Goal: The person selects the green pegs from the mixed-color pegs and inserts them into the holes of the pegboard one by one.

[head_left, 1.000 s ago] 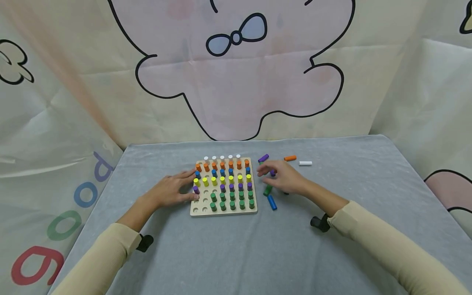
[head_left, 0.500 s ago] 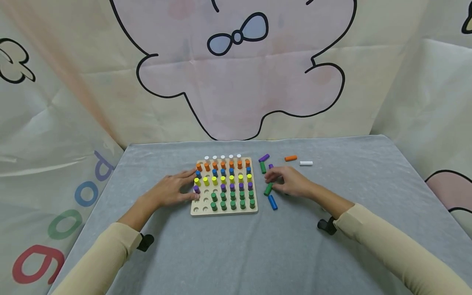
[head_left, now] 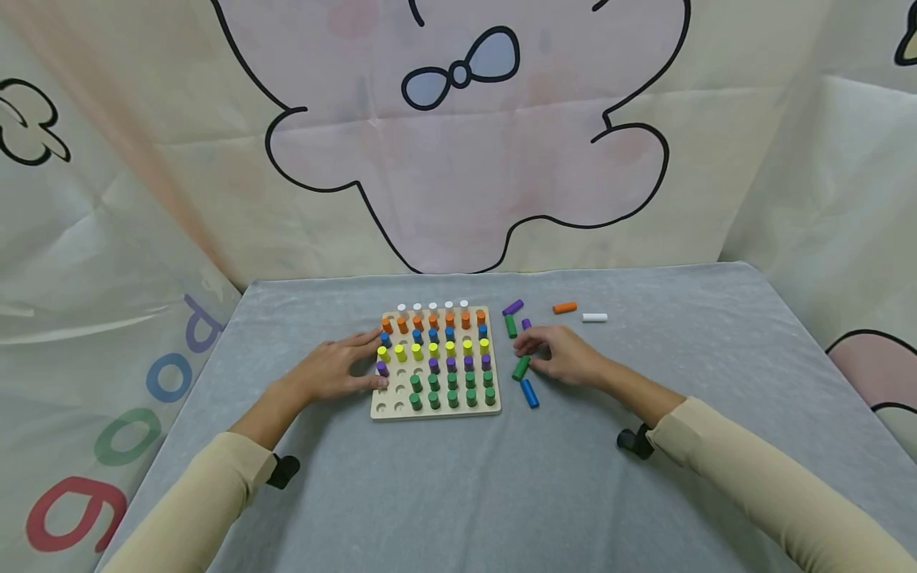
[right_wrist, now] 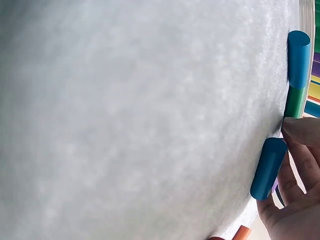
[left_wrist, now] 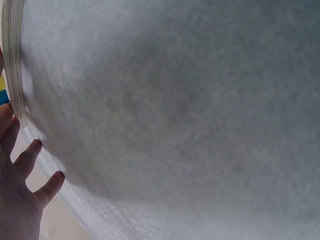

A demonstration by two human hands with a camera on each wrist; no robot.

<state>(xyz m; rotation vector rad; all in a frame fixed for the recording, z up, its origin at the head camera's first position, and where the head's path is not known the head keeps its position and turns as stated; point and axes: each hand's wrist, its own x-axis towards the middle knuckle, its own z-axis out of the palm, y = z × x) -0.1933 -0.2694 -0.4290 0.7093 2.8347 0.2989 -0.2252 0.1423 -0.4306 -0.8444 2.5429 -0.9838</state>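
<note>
My left hand [head_left: 325,370] rests at the left edge of a wooden pegboard [head_left: 390,396], fingers spread and fairly straight, thumb on its edge. Coloured pegs stand in rows on the board, and several holes at the lower left are bare. To the right of the board, my right hand [head_left: 562,354] is low among loose pegs with its fingers bent. Its thumb tip is right at the upper end of a green peg [head_left: 520,368]; I cannot tell if it pinches it. In the right wrist view, a blue peg [right_wrist: 269,167] overlaps the fingers.
Another blue peg [head_left: 529,393] lies nearest me. Beyond the right hand are a green peg [head_left: 511,325], a purple peg [head_left: 513,306], an orange peg [head_left: 564,307] and a white peg [head_left: 594,317]. Grey cloth [head_left: 444,493] covers the table, with a printed backdrop [head_left: 458,175] behind.
My right hand has moved slightly right and down from above the loose pegs to the green peg, then stays there. The left hand keeps its place on the board.
</note>
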